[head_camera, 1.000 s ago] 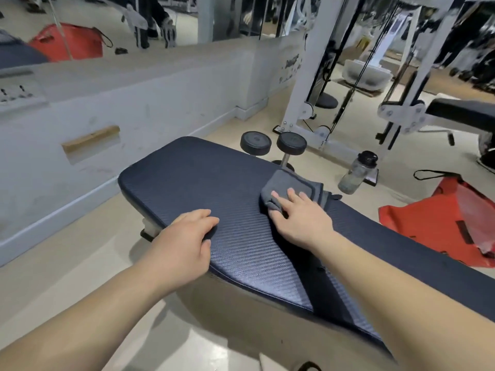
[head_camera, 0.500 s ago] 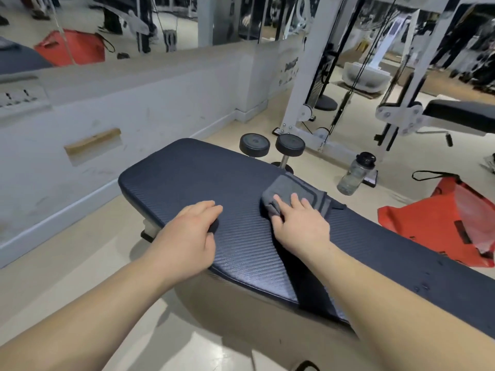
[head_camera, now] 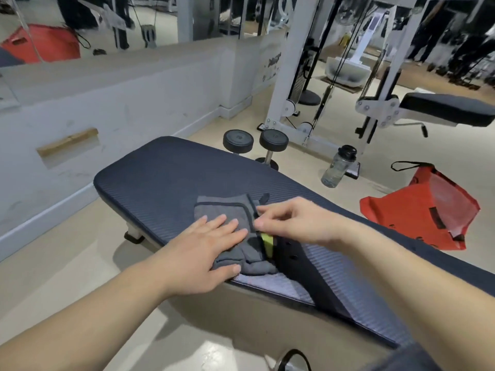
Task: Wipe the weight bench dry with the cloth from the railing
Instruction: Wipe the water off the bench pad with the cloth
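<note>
Grey, the one cloth [head_camera: 222, 207] lies on the table [head_camera: 160, 178] (far right end cut off), left hand [head_camera: 198, 253] flat upon it, grip wide, right hand [head_camera: 292, 223] pinching its edge; two dumbbells [head_camera: 237, 141] behind, partly hidden.

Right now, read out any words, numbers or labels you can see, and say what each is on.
None can be read.
Dumbbells: numbers on the end caps, too blurred.
Wall: dark lettering or graphics, too blurred.
Red bag: dark marks, too small.
Cloth: yellow-green tag, no legible text.
</note>
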### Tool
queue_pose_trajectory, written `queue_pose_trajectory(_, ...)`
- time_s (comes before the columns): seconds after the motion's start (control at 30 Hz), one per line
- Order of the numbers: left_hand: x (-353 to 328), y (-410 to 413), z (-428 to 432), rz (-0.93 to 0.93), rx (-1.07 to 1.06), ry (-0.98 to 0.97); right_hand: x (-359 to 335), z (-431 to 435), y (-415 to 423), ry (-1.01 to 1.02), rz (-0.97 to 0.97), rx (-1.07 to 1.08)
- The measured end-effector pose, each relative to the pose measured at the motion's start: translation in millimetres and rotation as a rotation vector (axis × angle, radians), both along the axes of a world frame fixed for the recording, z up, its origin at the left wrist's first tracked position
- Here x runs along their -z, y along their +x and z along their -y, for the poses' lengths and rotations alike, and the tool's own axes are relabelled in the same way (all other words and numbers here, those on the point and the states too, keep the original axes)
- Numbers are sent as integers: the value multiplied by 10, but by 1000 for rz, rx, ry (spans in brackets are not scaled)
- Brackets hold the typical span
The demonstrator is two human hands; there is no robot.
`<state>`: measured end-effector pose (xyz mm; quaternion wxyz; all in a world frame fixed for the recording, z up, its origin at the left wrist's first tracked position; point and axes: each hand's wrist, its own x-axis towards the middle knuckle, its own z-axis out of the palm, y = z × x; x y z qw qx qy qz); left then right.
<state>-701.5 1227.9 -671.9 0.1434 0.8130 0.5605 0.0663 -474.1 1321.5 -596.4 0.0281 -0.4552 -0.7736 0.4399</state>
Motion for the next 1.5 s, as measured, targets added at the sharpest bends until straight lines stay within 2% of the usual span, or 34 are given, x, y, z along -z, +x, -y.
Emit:
queue_pose_trajectory(0.07,21,23,-36,-82,-30,-33,17,-173,282,248,-3,258)
queue_pose_trajectory(0.13,24,24,-131,-87,-131,-37,129,-290,557,372,150,391)
queue_pose_trajectory(0.2,36,61,-272,-119,-308,-9,278,-373,762,305,310,382)
queue_pose_trajectory(0.3,4,342,-366,-210,-481,-44,369,-497,902,246,389,320)
queue_pose_trajectory(0.4,-43,708,-169,-364,-380,-87,370,-605,993,219,343,277)
queue_pose_trajectory(0.5,-164,723,-170,-420,-320,-119,362,-672,1110,137,179,355)
queue_pose_trajectory(0.63,-123,634,-868,-388,-445,-176,427,-775,1172,124,51,464)
queue_pose_trajectory(0.77,-38,1058,-1501,-284,-545,-225,378,-763,1229,164,-5,498)
queue_pose_trajectory(0.83,-88,1431,-1543,-240,-489,-212,367,-771,1286,206,-5,512)
queue_pose_trajectory(0.93,-61,1876,-1287,-278,-202,-145,387,-800,1349,280,19,529)
queue_pose_trajectory(1.0,-63,1823,-1252,-267,-86,-102,404,-795,1369,301,25,550)
queue_pose_trajectory(1.1,-130,1485,-1511,-208,-193,-161,384,-747,1365,271,30,539)
queue_pose_trajectory(1.2,-124,1486,-1547,-235,-314,-161,360,-713,1348,266,35,500)
queue_pose_trajectory(1.27,-93,1688,-1284,-255,-285,-111,356,-706,1342,272,29,504)
queue_pose_trajectory(1.37,-98,1816,-526,-237,-128,-23,366,-699,1291,250,22,503)
queue_pose_trajectory(1.43,-112,1661,-108,-195,-11,-2,377,-684,1234,224,20,482)
queue_pose_trajectory(1.5,-100,1324,-74,-177,-4,-16,377,-657,1182,214,33,449)
